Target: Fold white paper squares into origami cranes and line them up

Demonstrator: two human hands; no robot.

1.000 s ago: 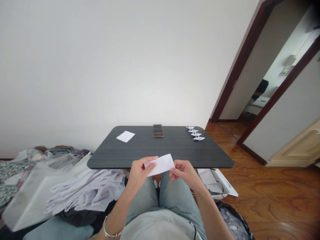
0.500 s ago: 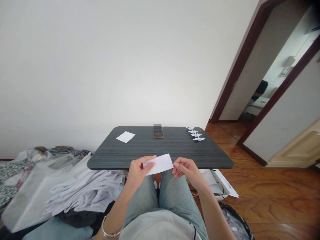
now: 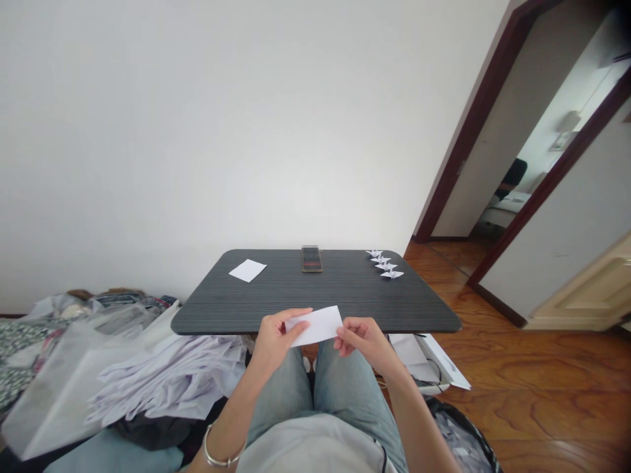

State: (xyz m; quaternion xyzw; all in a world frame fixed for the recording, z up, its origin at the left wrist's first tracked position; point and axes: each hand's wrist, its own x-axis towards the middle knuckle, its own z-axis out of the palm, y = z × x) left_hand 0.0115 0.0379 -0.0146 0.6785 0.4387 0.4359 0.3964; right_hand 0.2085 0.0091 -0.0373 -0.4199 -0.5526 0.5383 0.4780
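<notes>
A folded white sheet of paper (image 3: 319,324) is held over my lap, just in front of the near edge of the dark table (image 3: 246,309). My left hand (image 3: 273,341) pinches its left end between thumb and fingers. My right hand (image 3: 362,338) has its fingers curled at the paper's right end and touches that edge. A silver bracelet sits on my left wrist.
On the table lie a white paper square (image 3: 247,270) at the far left, a phone (image 3: 311,259) at the far middle and several small folded paper cranes (image 3: 385,264) at the far right. Clothes and bags (image 3: 123,374) are heaped at my left. An open doorway (image 3: 522,184) is at the right.
My right hand let go of the paper's right end half a second ago and has come back onto it. The left hand kept its hold throughout.
</notes>
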